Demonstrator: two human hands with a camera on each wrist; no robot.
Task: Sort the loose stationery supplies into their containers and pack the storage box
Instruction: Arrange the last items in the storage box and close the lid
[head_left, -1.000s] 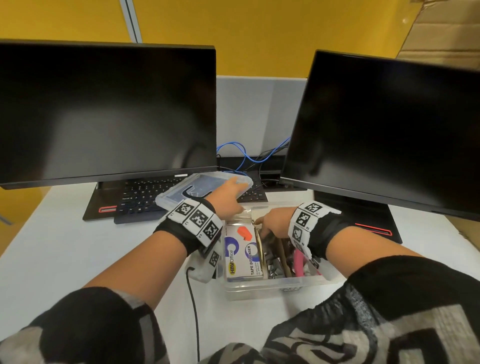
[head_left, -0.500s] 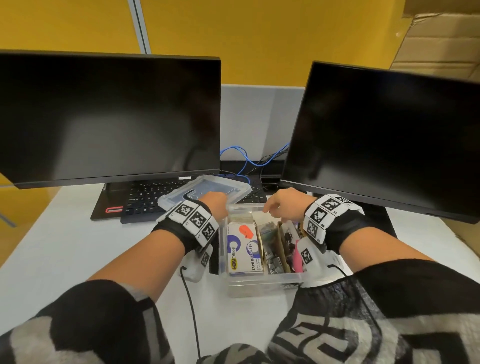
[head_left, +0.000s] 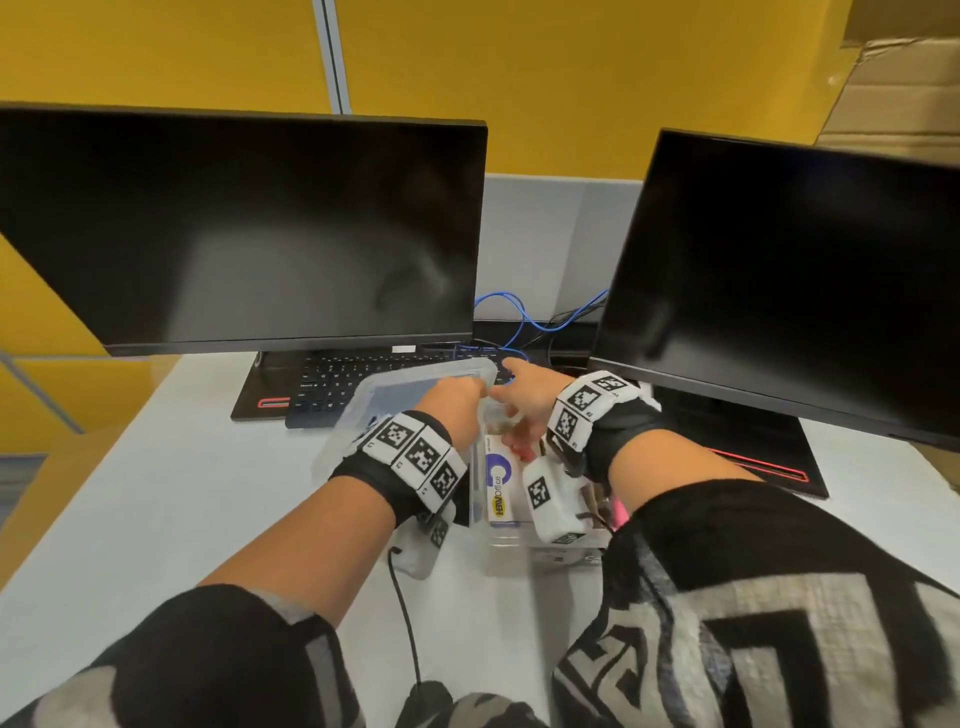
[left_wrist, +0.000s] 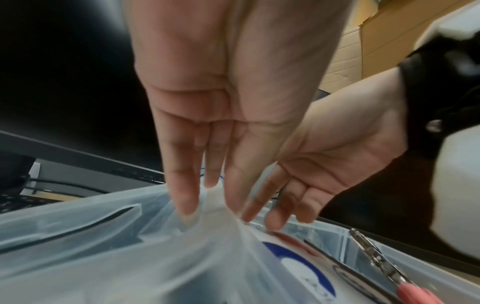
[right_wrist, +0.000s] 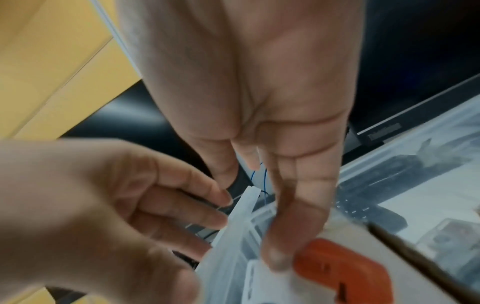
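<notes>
A clear storage box (head_left: 519, 545) stands mid-desk with a white tape dispenser carton (head_left: 498, 483) and other stationery inside. Its translucent lid (head_left: 415, 384) is tilted up over the box's left rim. My left hand (head_left: 457, 400) grips the lid's near right edge. My right hand (head_left: 519, 395) is over the box's far end at the lid's corner. In the left wrist view my left hand (left_wrist: 213, 205) pinches the lid (left_wrist: 130, 246), with my right hand (left_wrist: 280, 209) beside it. In the right wrist view my right hand (right_wrist: 250, 221) has thumb and fingers either side of the lid (right_wrist: 233, 226).
Two dark monitors (head_left: 249, 228) (head_left: 789, 280) stand close behind the box. An open laptop keyboard (head_left: 332, 384) lies under the left one and a second laptop (head_left: 753, 447) under the right. Blue cables (head_left: 519, 312) run between them. A black cord (head_left: 405, 613) crosses the near desk.
My left hand has raised and tilted the lid off the laptop keyboard toward the box. My right hand left the inside of the box and moved up to the lid's far corner.
</notes>
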